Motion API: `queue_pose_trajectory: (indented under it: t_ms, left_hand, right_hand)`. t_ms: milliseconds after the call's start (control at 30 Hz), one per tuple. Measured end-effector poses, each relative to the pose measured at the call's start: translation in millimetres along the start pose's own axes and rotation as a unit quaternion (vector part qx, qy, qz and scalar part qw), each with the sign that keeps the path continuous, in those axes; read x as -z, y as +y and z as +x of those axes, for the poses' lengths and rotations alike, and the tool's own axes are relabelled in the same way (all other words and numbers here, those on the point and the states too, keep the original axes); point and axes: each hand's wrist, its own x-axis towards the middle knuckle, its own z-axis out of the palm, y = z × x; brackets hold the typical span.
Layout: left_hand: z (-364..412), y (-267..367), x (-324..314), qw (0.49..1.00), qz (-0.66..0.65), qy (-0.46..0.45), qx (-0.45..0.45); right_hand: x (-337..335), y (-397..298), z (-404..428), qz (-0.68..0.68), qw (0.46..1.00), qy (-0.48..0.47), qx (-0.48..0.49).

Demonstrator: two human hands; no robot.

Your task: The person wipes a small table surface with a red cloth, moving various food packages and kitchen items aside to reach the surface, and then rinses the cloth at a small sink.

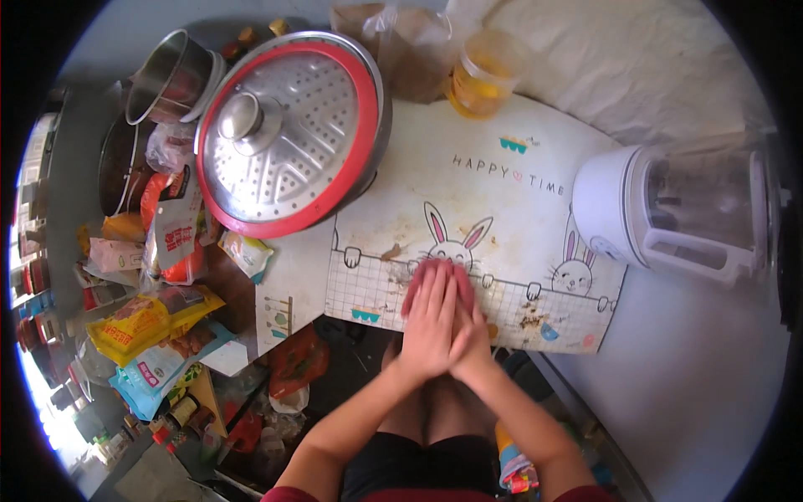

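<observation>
A folded dark pink cloth (465, 287) lies on the printed counter mat (408, 169), over the lower part of a drawn rabbit's face. Flat on top of it, fingers straight and together, is my left hand (429, 323). My right hand (470, 339) overlaps it from the right and also presses on the cloth; part of its fingers is hidden. Brown stains (533, 321) mark the mat to the right of my hands. A small brown smear or scrap (391, 252) shows to their left.
Left of the mat's middle stands a large lidded pan (295, 138) with a red rim. Food packets (154, 320) crowd the left side. A plastic tub (480, 81) with yellow contents stands at the back. A white appliance with a clear jug (665, 207) is on the right.
</observation>
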Motion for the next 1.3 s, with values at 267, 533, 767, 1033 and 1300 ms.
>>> queue_pose_trajectory:
  t_ms: [267, 533, 767, 1033, 1300]
  left_hand:
    - [140, -31, 9, 0.992, -0.003, 0.109, -0.062]
    - [20, 14, -11, 0.995, -0.063, -0.047, -0.060]
    - [148, -16, -14, 0.984, -0.105, 0.121, -0.074]
    - [72, 15, -17, 0.990, 0.131, 0.013, -0.049]
    - [129, 24, -26, 0.986, 0.150, 0.022, -0.065]
  right_hand:
    - [32, 36, 97, 0.016, 0.995, 0.068, -0.070]
    - [-1, 18, -24, 0.302, 0.944, 0.061, -0.117]
    - [60, 70, 85, 0.083, 0.995, 0.054, -0.007]
    - [56, 97, -17, -0.123, 0.975, 0.035, -0.182]
    - [61, 96, -15, -0.126, 0.976, 0.032, -0.176]
